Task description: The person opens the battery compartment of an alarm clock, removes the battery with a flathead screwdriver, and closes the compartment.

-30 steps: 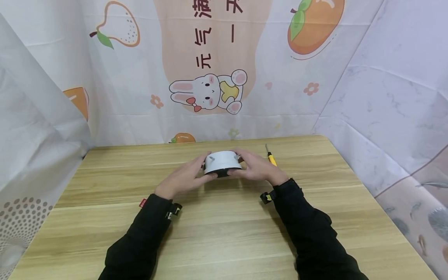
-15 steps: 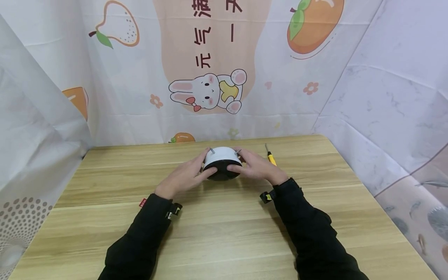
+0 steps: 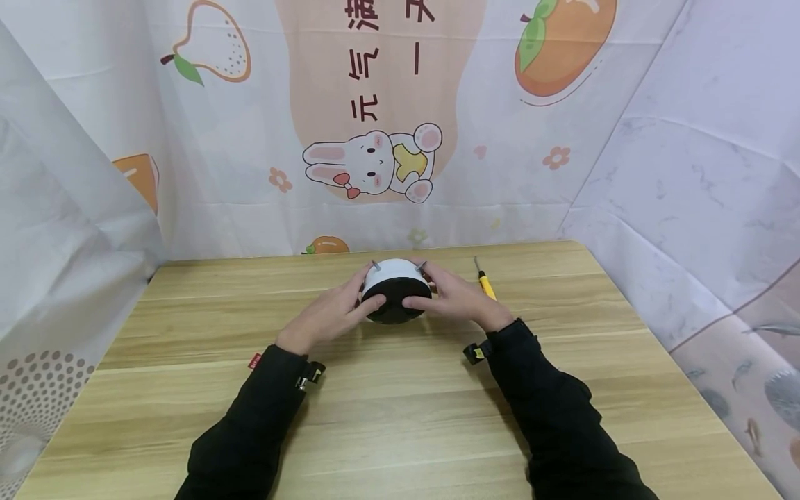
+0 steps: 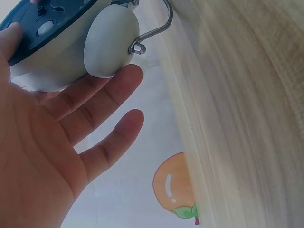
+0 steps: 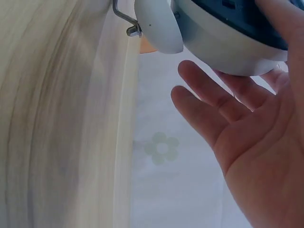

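Head view: clock (image 3: 395, 286) now tilted further; left fingers (image 3: 357, 280), right fingers (image 3: 440, 276) clamped on it.

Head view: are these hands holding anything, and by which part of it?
The white twin-bell clock: left hand and right hand hold its sides, thumbs on the dark back.
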`<state>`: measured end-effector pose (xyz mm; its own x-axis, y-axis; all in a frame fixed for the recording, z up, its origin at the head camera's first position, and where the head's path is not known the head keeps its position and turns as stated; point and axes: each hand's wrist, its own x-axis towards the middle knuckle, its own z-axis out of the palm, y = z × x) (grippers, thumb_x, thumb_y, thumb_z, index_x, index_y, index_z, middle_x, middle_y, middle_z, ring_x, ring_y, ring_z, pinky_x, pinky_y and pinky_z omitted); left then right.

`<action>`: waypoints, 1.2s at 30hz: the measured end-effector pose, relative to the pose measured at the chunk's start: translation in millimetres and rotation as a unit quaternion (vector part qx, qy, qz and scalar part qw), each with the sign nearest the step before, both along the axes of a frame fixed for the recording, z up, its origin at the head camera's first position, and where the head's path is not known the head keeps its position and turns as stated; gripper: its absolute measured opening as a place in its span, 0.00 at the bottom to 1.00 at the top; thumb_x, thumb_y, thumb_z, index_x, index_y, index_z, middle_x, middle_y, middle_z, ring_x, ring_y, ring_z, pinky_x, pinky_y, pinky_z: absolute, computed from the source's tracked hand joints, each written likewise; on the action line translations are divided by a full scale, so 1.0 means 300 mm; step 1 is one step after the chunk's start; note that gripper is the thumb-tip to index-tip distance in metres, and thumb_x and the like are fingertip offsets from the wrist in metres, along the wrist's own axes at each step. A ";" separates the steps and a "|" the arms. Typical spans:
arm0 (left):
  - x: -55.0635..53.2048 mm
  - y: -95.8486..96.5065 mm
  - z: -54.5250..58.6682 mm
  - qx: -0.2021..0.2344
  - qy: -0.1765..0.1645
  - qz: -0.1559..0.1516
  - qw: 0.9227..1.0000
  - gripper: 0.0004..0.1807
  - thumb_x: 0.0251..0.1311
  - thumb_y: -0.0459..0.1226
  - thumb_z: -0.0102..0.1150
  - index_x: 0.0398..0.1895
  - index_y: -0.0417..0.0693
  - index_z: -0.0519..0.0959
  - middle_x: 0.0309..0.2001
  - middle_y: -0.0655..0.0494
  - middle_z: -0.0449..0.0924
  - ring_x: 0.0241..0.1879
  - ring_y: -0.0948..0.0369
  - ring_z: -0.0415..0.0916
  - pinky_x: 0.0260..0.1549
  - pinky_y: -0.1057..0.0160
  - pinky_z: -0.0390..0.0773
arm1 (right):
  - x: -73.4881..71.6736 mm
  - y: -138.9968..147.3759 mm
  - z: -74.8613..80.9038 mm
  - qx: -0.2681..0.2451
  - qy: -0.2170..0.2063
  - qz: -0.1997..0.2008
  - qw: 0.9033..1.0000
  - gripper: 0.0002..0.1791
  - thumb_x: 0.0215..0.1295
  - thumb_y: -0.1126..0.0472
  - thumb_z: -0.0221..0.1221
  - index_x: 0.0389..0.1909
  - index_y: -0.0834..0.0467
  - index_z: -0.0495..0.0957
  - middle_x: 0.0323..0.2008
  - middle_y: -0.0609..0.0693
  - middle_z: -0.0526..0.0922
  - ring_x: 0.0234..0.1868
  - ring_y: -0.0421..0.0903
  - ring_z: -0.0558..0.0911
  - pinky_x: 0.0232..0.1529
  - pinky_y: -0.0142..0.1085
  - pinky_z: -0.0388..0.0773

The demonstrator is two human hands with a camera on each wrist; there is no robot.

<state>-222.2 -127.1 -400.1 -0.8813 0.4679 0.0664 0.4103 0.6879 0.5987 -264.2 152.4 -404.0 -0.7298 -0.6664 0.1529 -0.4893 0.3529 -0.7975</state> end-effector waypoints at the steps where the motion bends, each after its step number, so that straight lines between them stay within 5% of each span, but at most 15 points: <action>1: 0.000 0.000 0.000 0.001 0.000 0.001 1.000 0.50 0.68 0.71 0.40 0.83 0.54 0.45 0.73 0.46 0.65 0.67 0.53 0.69 0.62 0.47 0.70 | -0.001 -0.001 0.000 -0.005 0.001 0.004 1.000 0.37 0.69 0.48 0.65 0.74 0.52 0.61 0.65 0.48 0.72 0.61 0.46 0.75 0.60 0.49 0.74; 14: -0.001 -0.001 -0.013 0.014 0.019 -0.013 1.000 0.37 0.74 0.64 0.38 0.72 0.49 0.61 0.55 0.50 0.80 0.50 0.58 0.78 0.50 0.52 0.77 | -0.002 -0.008 0.004 0.020 0.053 0.010 0.998 0.36 0.76 0.52 0.58 0.79 0.53 0.56 0.64 0.51 0.74 0.54 0.47 0.79 0.54 0.44 0.78; 21: -0.002 -0.002 -0.024 -0.016 -0.007 -0.009 1.000 0.35 0.74 0.66 0.34 0.60 0.48 0.70 0.48 0.53 0.80 0.42 0.59 0.76 0.42 0.56 0.75 | -0.004 -0.005 0.002 0.029 0.007 0.035 0.999 0.26 0.77 0.46 0.55 0.70 0.48 0.66 0.56 0.45 0.79 0.54 0.43 0.79 0.56 0.42 0.76; 26: -0.008 -0.001 -0.034 -0.029 -0.019 -0.016 0.999 0.37 0.75 0.65 0.33 0.60 0.44 0.72 0.50 0.51 0.79 0.46 0.58 0.75 0.48 0.54 0.74 | -0.006 -0.001 -0.008 0.061 -0.030 0.033 0.997 0.21 0.77 0.44 0.54 0.63 0.49 0.70 0.48 0.46 0.82 0.48 0.44 0.80 0.52 0.42 0.76; 32: -0.023 0.008 -0.055 -0.008 -0.010 -0.058 0.998 0.33 0.78 0.60 0.34 0.69 0.50 0.74 0.61 0.55 0.78 0.61 0.59 0.73 0.61 0.51 0.71 | -0.003 -0.003 -0.012 0.100 -0.068 0.047 0.992 0.33 0.79 0.42 0.49 0.76 0.55 0.60 0.67 0.49 0.72 0.66 0.43 0.71 0.67 0.44 0.67; 36: -0.027 0.008 -0.070 -0.009 -0.017 -0.072 0.997 0.31 0.79 0.59 0.33 0.72 0.55 0.72 0.64 0.57 0.76 0.64 0.60 0.71 0.62 0.52 0.70 | 0.003 -0.002 -0.015 0.122 -0.086 0.053 0.987 0.34 0.80 0.41 0.46 0.77 0.56 0.59 0.67 0.49 0.72 0.66 0.43 0.71 0.68 0.45 0.66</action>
<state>-230.3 -124.5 -421.1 -0.8063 0.5908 0.0290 0.4859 0.6335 0.6022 -263.2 151.7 -408.6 -0.6553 -0.7419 -0.1416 -0.3986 0.4989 -0.7695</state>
